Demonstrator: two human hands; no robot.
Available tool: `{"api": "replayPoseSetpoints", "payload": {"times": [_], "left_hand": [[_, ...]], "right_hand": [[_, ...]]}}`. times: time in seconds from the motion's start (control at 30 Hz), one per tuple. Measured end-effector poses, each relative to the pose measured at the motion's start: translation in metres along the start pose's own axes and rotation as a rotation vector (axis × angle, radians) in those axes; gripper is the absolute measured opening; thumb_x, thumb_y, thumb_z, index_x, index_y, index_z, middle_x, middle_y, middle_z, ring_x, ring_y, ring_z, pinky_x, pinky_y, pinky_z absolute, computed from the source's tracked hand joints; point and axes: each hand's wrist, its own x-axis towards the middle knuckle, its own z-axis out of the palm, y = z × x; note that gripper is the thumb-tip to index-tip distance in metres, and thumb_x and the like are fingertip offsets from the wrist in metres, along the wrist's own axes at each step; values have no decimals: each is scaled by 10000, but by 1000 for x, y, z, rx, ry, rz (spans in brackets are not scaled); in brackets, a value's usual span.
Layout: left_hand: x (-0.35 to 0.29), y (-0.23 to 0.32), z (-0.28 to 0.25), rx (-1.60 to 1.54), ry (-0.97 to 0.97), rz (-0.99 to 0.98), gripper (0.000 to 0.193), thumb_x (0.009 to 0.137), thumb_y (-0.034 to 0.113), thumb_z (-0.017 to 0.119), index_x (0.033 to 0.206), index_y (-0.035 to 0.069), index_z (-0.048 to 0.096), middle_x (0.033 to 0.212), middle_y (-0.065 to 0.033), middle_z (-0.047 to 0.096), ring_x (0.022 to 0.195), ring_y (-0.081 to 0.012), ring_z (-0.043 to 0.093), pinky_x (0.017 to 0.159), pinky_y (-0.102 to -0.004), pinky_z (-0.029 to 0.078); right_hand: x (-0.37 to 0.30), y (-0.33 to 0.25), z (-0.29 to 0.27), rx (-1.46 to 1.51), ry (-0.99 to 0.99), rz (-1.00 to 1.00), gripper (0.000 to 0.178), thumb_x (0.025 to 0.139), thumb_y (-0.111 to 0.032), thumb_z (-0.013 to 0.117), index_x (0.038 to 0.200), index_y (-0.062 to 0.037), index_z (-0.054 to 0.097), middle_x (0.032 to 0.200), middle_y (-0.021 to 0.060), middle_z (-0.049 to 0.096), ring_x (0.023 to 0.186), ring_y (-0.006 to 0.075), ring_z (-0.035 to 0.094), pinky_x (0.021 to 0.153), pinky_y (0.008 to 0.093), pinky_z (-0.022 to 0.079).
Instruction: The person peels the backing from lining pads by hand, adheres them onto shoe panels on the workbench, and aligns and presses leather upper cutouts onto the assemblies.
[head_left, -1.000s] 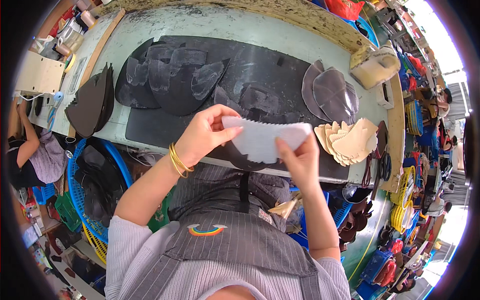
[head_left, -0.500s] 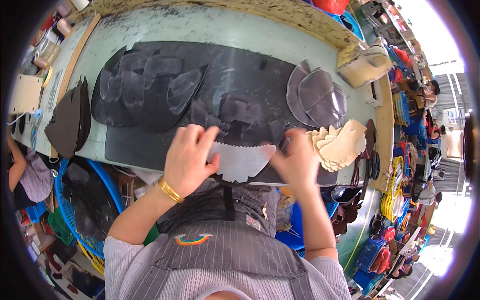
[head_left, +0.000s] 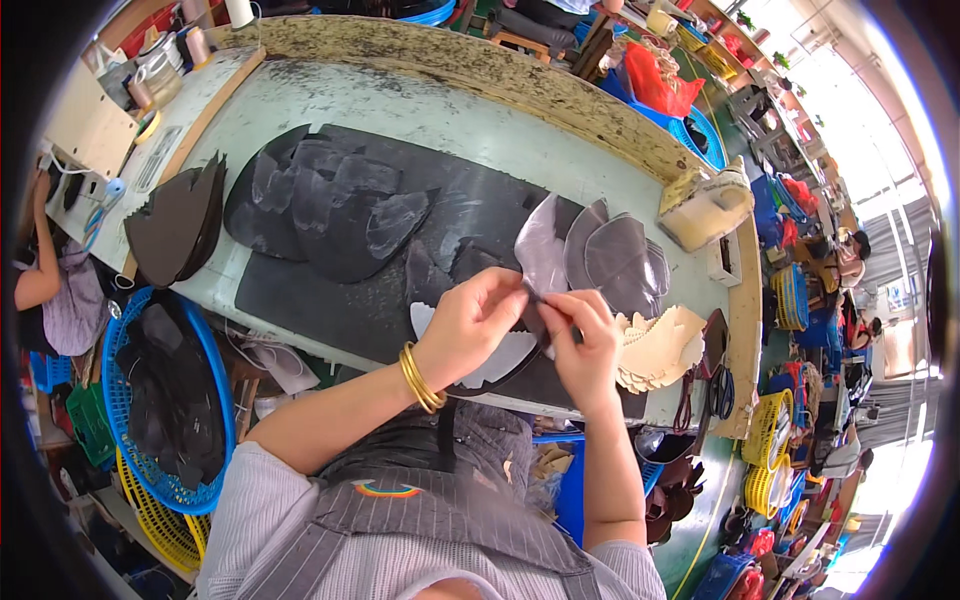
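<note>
Both my hands pinch a thin, shiny dark-grey cut piece (head_left: 541,248) over the black work mat (head_left: 345,322). My left hand (head_left: 470,322) has thumb and fingertips together at its middle, and my right hand (head_left: 583,342) grips right beside them. One end of the piece stands up beyond the fingers; another shows below. Partly behind my left hand lies a white piece with a zigzag edge (head_left: 498,362), on top of dark pieces. A small stack of similar glossy grey pieces (head_left: 622,262) rests just right of the held one. Cream scalloped pieces (head_left: 660,345) are fanned out by my right hand.
Overlapping black pieces (head_left: 345,215) cover the mat's left part. Dark brown pieces (head_left: 172,228) lie on the bench at left. A yellowish container (head_left: 705,208) stands by the raised wooden edge (head_left: 450,82). Scissors (head_left: 720,392) lie at right. A blue basket (head_left: 222,400) sits below left.
Both hands have come together, and a glossy grey piece is now held between them. The left hand has left the white piece's edge. The whole view has shifted and turned somewhat.
</note>
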Motion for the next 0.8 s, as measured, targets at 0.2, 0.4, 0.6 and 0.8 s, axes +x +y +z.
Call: {"api": "replayPoseSetpoints", "payload": {"times": [0.2,0.4,0.6,0.8], "left_hand": [[-25,32,8,-278,11,-55,193,916,104,575,1041,-29,634,864,-45,661,763,-81,606,708,-233,502],[-49,42,9,-218,114,18,173,915,69,560,1031,-44,621,872,-71,670,776,-95,634,685,-233,536],[-64,34,7,-121,52,41,166,920,43,544,1045,-44,610,938,-96,664,832,-149,654,720,-265,545],[-73,53,16,-427,-42,-70,144,912,95,577,986,-6,507,925,-59,586,837,-151,640,717,-267,563]], "right_hand": [[-4,-41,4,-125,181,-198,276,724,21,692,994,2,640,837,115,589,735,244,587,612,316,479],[-2,-52,-4,-178,64,-437,332,651,49,691,978,43,632,829,100,595,700,238,577,596,317,486],[-17,-64,-5,-211,172,-206,209,696,73,662,891,-2,645,753,76,607,636,172,575,577,265,467],[-39,-80,-9,579,-95,165,134,808,59,619,931,8,619,806,17,609,729,60,564,632,200,445]]}}
